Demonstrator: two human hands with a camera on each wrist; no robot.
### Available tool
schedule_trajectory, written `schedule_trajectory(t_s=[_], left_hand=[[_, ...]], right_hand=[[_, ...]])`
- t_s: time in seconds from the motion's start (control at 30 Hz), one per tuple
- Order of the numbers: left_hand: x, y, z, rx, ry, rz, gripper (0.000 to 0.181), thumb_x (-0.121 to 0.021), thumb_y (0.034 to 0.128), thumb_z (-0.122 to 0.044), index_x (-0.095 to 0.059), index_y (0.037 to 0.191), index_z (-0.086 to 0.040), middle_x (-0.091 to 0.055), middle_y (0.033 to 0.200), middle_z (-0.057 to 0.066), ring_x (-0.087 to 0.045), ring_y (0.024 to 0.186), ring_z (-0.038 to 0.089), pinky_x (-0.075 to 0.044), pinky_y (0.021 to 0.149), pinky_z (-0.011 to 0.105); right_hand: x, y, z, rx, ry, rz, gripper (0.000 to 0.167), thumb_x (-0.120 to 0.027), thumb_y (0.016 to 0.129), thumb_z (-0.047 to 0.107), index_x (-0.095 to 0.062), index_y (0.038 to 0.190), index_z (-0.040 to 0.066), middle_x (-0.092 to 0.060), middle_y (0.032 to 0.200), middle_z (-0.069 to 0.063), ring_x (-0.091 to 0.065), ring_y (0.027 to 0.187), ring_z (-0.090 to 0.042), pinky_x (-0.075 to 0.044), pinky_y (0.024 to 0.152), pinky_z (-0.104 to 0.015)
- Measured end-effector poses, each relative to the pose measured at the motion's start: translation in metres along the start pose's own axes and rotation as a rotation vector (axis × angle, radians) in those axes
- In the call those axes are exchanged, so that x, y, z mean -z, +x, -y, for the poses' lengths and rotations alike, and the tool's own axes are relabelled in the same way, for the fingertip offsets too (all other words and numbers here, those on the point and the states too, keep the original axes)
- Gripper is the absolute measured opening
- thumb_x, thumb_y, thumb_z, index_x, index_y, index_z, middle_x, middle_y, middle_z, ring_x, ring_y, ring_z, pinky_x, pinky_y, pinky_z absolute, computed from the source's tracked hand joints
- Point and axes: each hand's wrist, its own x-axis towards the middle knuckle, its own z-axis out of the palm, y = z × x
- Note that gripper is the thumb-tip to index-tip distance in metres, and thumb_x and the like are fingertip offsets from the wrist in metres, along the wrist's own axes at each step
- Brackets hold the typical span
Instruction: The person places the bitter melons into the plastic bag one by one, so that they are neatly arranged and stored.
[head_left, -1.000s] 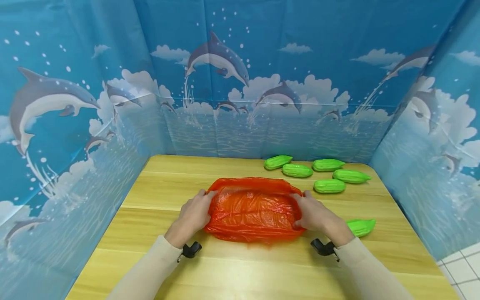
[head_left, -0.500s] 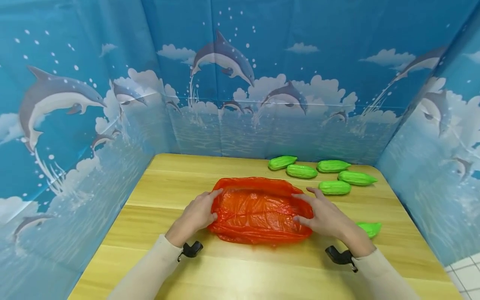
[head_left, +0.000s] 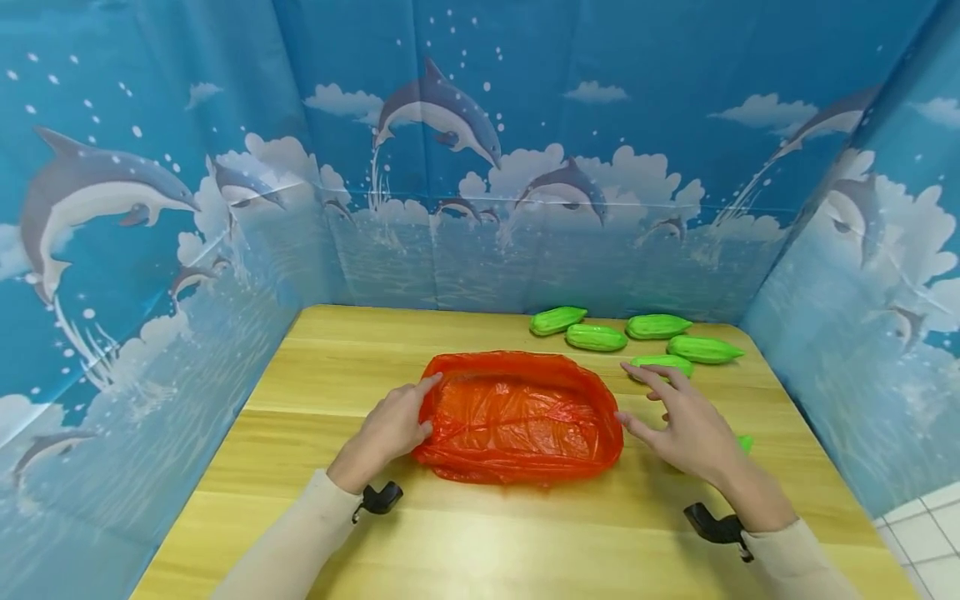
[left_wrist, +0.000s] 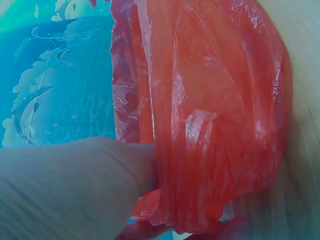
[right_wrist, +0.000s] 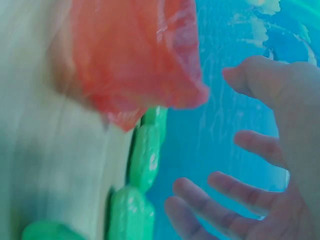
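A single red plastic bag [head_left: 517,421] sits on the wood-grain desk [head_left: 480,546] between the two grips, its mouth spread upward; whether anything underneath gives it that boxy shape can't be told. The left grip [head_left: 386,425] pinches its near side edge, film bunched between thumb and fingers; the right grip [head_left: 693,433] is spread and holds nothing, just beside the opposite edge. The bag should handle as very light, limp and slick, apt to slump or tear if tugged, so the gathered rim at either side looks the best hold. Six green ridged gourds show in all: five [head_left: 596,337] beyond the right grip, one of them just past its fingertips, and a sixth gourd [head_left: 746,443] mostly hidden behind that grip. They look firm and glossy, likely slippery, and best taken round the thick middle.
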Motion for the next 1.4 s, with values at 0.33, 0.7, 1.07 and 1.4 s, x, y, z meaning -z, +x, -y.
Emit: schedule_trajectory(t_s=[0.33, 0.7, 1.07, 1.4], left_hand=[[-0.002, -0.003, 0.006, 0.019, 0.009, 0.002, 0.086, -0.087, 0.1015, -0.009, -0.049, 0.178, -0.016, -0.077, 0.140, 0.019, -0.060, 0.082, 0.024, -0.048, 0.059, 0.031], [-0.005, -0.008, 0.012, 0.026, 0.021, -0.012, 0.086, -0.088, 0.1017, -0.012, -0.049, 0.178, -0.015, -0.077, 0.145, 0.021, -0.065, 0.090, 0.025, -0.054, 0.064, 0.033], [-0.003, -0.008, 0.014, 0.020, 0.007, -0.015, 0.088, -0.090, 0.1008, -0.013, -0.048, 0.179, -0.014, -0.075, 0.151, 0.023, -0.069, 0.096, 0.027, -0.063, 0.071, 0.036], [0.000, -0.005, 0.017, 0.020, 0.005, -0.027, 0.088, -0.090, 0.1011, -0.015, -0.048, 0.178, -0.012, -0.075, 0.151, 0.023, -0.073, 0.101, 0.028, -0.070, 0.079, 0.043]], right_hand=[[-0.002, -0.029, -0.042, -0.135, -0.066, -0.095, 0.075, -0.085, 0.107, 0.045, -0.060, 0.167, 0.006, -0.056, 0.151, -0.035, -0.079, 0.109, -0.049, -0.065, 0.072, -0.060], [0.008, -0.061, -0.083, -0.284, -0.165, -0.090, 0.078, -0.077, 0.109, 0.059, -0.063, 0.161, 0.002, -0.049, 0.147, -0.044, -0.066, 0.073, -0.035, -0.044, 0.053, -0.040], [0.006, -0.062, -0.098, -0.359, -0.228, 0.113, 0.090, -0.062, 0.109, 0.078, -0.062, 0.164, 0.006, -0.040, 0.154, -0.049, -0.062, 0.066, -0.030, -0.042, 0.052, -0.039], [-0.005, -0.049, -0.103, -0.334, -0.206, 0.101, 0.085, -0.068, 0.107, 0.077, -0.072, 0.154, 0.006, -0.043, 0.153, -0.043, -0.071, 0.080, -0.036, -0.047, 0.057, -0.042]])
